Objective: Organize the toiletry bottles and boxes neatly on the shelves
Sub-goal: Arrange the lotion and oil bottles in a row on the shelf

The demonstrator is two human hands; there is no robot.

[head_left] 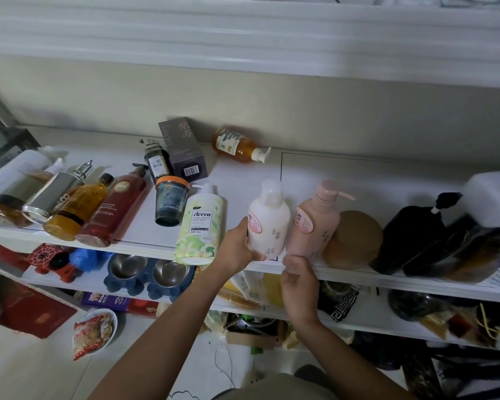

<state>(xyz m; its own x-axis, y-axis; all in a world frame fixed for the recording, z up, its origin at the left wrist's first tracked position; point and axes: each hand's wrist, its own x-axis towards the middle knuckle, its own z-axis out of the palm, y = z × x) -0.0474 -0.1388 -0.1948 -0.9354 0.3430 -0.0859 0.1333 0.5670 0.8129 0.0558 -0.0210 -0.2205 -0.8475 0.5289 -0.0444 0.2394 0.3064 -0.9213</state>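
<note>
My left hand (238, 246) grips a white pump bottle (270, 220) low on its left side; the bottle stands upright at the front of the top shelf (237, 180). A pink pump bottle (315, 223) stands right beside it. My right hand (298, 280) hovers just below the shelf's front edge under these two bottles, fingers loosely curled, holding nothing. A green floral body-wash bottle (199, 226) stands to the left. An amber pump bottle (238, 145) lies on its side at the back, next to a grey box (184, 151).
Several bottles lean at the shelf's left end, among them a red one (113, 209) and an orange one (75, 209). A dark jar (171, 202), a brown round lid (354, 241) and black bottles (410, 238) stand on the top shelf. Lower shelves hold metal bowls (147, 272) and clutter.
</note>
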